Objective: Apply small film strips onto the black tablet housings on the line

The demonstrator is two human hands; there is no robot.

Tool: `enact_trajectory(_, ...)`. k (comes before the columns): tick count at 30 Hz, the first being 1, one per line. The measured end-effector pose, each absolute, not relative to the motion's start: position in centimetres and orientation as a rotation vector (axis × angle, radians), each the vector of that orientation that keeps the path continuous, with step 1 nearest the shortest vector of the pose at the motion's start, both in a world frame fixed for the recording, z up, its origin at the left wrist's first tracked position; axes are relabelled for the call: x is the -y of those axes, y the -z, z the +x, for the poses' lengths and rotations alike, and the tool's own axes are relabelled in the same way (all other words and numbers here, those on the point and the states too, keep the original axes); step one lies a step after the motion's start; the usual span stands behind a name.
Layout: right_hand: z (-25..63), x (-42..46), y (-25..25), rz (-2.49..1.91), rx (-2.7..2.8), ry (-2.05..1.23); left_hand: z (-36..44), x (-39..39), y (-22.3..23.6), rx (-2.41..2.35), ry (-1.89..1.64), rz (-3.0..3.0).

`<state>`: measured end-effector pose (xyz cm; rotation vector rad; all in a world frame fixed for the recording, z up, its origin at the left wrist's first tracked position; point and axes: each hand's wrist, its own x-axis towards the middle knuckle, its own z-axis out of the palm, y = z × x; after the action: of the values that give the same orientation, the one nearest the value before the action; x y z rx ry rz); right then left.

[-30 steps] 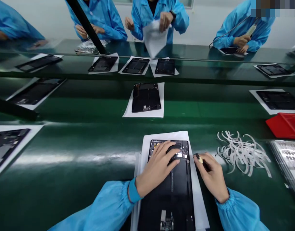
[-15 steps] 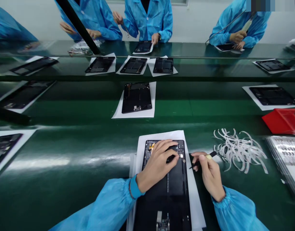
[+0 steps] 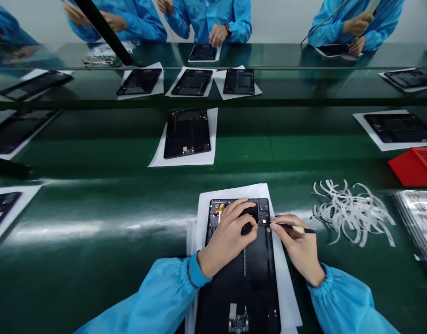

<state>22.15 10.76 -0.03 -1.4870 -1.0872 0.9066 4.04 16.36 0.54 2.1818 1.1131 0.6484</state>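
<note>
An opened black tablet body [image 3: 250,283] lies on a white sheet [image 3: 234,192] in front of me on the green bench. My left hand [image 3: 229,236] rests on its upper part with the fingers curled and pressing down near the top edge. My right hand [image 3: 298,246] pinches black tweezers [image 3: 293,228], whose tip touches the tablet's upper right area beside my left fingertips. Both my sleeves are blue.
A pile of white peeled strips [image 3: 352,213] lies to the right, with a red tray [image 3: 415,165] and a clear parts tray [image 3: 420,222] beyond it. More tablets on sheets [image 3: 187,134] lie along the belt. People in blue coats [image 3: 213,18] work across the far bench.
My right hand turned the tweezers and brought their tip left onto the tablet. My left hand stayed on the tablet's top. The tablets on the middle belt drifted left.
</note>
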Motion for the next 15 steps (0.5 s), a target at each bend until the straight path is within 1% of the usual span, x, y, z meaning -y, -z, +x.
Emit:
enact_trajectory(7, 22.3, -10.57, 0.08, -1.509, 1.134, -0.879, 4.09, -16.52, -0.72, -1.11, -0.654, 2.169)
enact_trajectory(15, 22.33, -10.56, 0.17, -1.475, 1.229, -0.923, 4.33, -16.26, -0.85, -1.139, -0.684, 2.232)
